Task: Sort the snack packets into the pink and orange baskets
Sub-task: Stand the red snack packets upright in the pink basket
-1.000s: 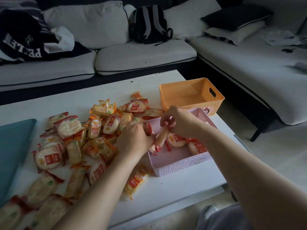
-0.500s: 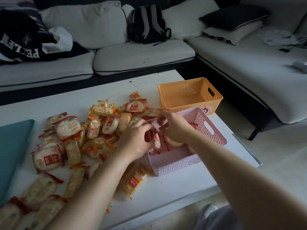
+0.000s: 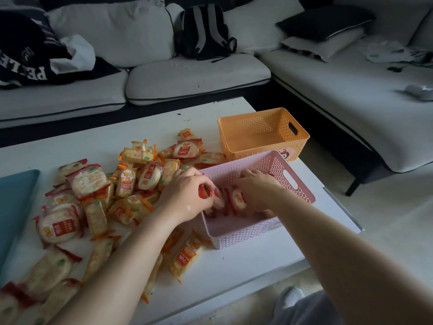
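A pink basket (image 3: 288,181) stands on the white table (image 3: 246,259) with an orange basket (image 3: 293,137) just behind it, which looks bare inside. Both my hands are inside the pink basket. My left hand (image 3: 187,195) grips a red-edged snack packet (image 3: 209,192) at the basket's left wall. My right hand (image 3: 257,191) rests over several red-edged packets (image 3: 236,199) standing on edge on the basket floor; its fingertips are hidden. A heap of red-edged and orange-edged packets (image 3: 98,191) lies left of the baskets.
A teal board (image 3: 14,207) lies at the table's left edge. Sofas with cushions, a dark backpack (image 3: 203,31) and clothing stand behind and to the right. The table's right edge runs close beside the pink basket. My knee and foot show below the front edge.
Both hands have lowered deeper into the pink basket, pressing the red-edged packets together on edge. The basket has turned slightly clockwise on the table.
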Motion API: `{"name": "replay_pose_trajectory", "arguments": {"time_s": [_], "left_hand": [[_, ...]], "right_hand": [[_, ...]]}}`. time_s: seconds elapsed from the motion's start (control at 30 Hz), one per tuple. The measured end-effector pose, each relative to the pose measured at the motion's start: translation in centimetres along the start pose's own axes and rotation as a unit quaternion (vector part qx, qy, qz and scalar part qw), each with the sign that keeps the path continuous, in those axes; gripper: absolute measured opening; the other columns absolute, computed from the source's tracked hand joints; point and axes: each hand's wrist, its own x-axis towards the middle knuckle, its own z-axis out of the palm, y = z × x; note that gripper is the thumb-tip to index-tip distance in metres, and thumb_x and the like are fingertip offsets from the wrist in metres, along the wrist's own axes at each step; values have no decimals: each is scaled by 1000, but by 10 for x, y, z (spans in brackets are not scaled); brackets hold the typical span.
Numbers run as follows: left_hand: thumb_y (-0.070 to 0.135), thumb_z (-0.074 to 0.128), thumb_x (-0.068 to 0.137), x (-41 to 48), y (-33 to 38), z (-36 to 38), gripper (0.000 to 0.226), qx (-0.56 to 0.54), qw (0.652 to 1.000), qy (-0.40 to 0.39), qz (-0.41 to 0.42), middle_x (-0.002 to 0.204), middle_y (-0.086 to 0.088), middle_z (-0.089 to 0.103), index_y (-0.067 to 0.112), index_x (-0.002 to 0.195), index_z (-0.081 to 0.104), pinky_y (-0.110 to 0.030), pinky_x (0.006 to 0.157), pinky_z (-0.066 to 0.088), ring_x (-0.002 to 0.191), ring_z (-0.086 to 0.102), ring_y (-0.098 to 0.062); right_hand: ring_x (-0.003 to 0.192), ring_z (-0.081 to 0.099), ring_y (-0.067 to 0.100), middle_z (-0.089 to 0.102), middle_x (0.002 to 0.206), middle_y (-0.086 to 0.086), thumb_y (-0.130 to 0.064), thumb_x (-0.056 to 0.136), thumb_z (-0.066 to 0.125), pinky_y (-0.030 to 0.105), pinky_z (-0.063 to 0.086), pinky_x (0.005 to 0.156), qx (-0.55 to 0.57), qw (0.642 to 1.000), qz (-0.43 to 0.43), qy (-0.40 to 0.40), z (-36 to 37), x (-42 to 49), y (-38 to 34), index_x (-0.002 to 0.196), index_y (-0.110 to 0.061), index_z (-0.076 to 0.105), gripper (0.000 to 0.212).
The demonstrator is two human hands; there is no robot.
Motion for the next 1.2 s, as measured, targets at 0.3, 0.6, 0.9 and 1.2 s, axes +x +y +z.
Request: {"name": "replay_pose_trajectory", "arguments": {"time_s": [0.3, 0.6, 0.9, 1.2], "left_hand": [[38, 79, 78, -4, -1, 2, 78, -44, 999, 26, -2, 119, 12, 57, 42, 144, 39, -37, 88, 41, 113, 46, -18], [74, 48, 81, -2, 7, 4, 56, 108, 992, -37, 43, 142, 21, 42, 45, 128, 58, -49, 107, 30, 130, 33, -20], [65, 63, 74, 10, 24, -2, 56, 125, 990, -44, 45, 137, 17, 40, 46, 126, 54, -43, 101, 24, 128, 31, -18], [63, 66, 76, 10, 24, -6, 64, 106, 993, -38, 28, 140, 13, 39, 42, 134, 48, -43, 104, 27, 128, 32, -19]], "right_hand": [[93, 71, 11, 74, 106, -7, -24, 62, 93, 37, 59, 90, 427, 901, -4, 79, -10, 2, -3, 118, -19, 70, 61], [99, 69, 19, 74, 107, 3, -8, 73, 86, 33, 56, 92, 366, 930, 9, 41, -21, -6, -1, 112, -11, 73, 41], [93, 65, 26, 64, 109, 7, -41, 87, 62, 36, 58, 72, 87, 987, 127, 33, -2, -10, 27, 107, -15, 60, 33], [54, 57, 20, 61, 66, 7, -31, 95, 61, 33, 52, 52, 252, 944, 144, 159, -14, -11, 28, 66, -11, 58, 35]]}}
